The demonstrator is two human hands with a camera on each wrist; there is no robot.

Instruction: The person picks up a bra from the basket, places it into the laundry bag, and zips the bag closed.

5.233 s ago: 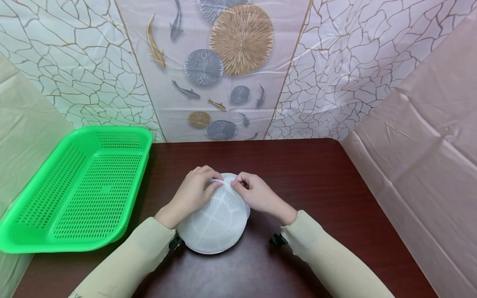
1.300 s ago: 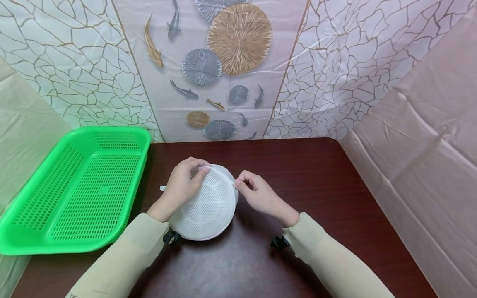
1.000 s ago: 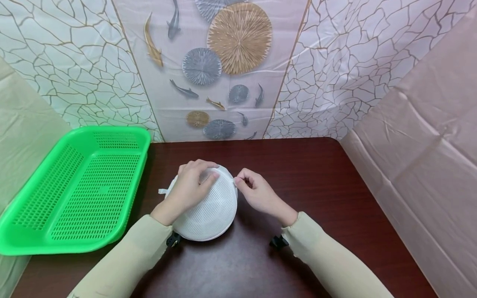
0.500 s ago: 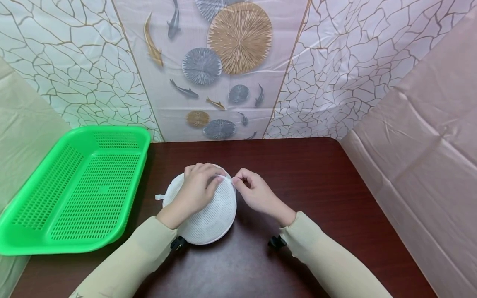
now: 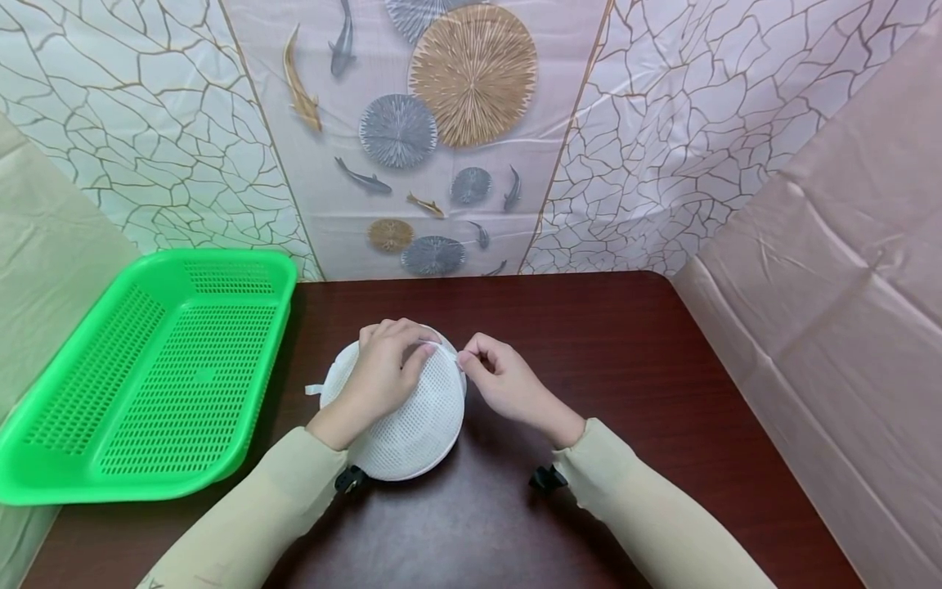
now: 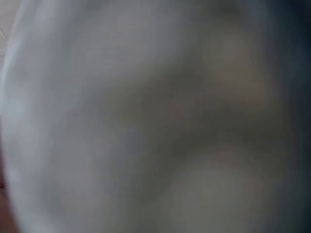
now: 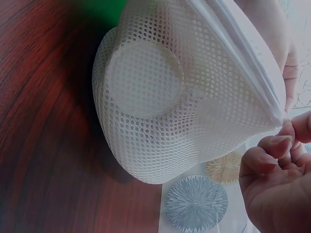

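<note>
A white mesh laundry bag (image 5: 412, 425), rounded and puffed out, sits on the dark wood table between both hands. A zip (image 7: 243, 58) runs along its edge, and a small fabric loop (image 5: 314, 389) sticks out on its left. My left hand (image 5: 379, 368) lies over the bag, thumb and fingers gripping the zip edge. At the right end of the zip, my right hand (image 5: 508, 380) pinches the bag's corner between thumb and forefinger; any zip pull there is hidden. Through the mesh a pale round shape (image 7: 145, 80) shows. The left wrist view is a blur.
A green plastic basket (image 5: 283, 343) with slotted walls stands on the table's left side. Patterned sheeting (image 5: 633, 164) hangs behind the table, and plain beige sheeting (image 5: 824, 270) borders the right side. Dark wood tabletop (image 5: 603, 335) stretches to the right of the hands.
Since the earliest frame the bag has turned and shifted left, bringing its loop into sight. The left hand moved left, came back along the zip edge, then slid slightly left. The right hand barely moved.
</note>
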